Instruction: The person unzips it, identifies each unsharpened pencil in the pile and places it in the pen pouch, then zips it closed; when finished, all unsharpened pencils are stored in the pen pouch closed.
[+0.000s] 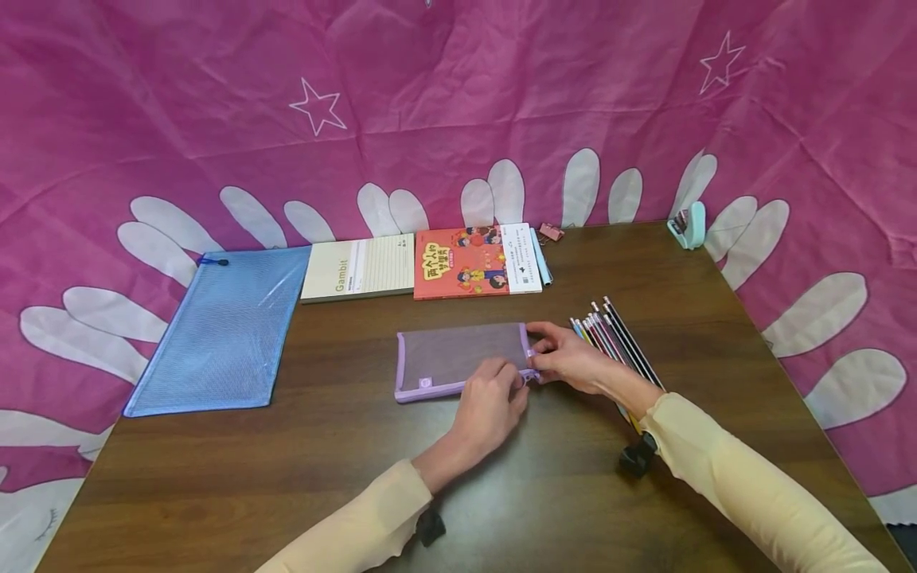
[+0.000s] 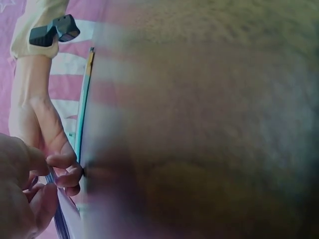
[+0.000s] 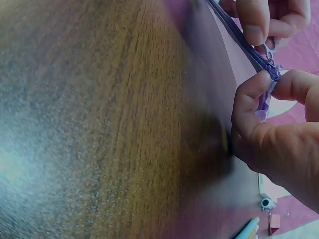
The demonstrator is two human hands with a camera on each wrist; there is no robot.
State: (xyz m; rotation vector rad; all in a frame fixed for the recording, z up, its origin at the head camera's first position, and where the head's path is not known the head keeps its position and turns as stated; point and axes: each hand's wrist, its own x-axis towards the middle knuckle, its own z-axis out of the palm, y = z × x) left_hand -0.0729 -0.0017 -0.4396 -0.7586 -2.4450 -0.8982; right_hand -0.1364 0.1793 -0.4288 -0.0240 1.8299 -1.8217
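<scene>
A purple-edged mesh zipper pouch (image 1: 458,354) lies on the table in the head view. My left hand (image 1: 490,398) is at its near right corner, pinching the zipper pull (image 3: 269,50) between thumb and finger. With thumb and forefinger, my right hand (image 1: 573,358) pinches the end of the zipper at the pouch's right edge. Both hands meet closely there in the right wrist view, with the dark zipper teeth (image 3: 237,32) running up between them. In the left wrist view my left hand (image 2: 20,184) partly covers the zipper.
Several pencils (image 1: 616,334) lie just right of my right hand, partly under the forearm. Behind the pouch are a notebook (image 1: 372,267) and a red book (image 1: 458,278). A blue mesh zipper bag (image 1: 222,334) lies left. A mint stapler (image 1: 691,227) stands at the back right.
</scene>
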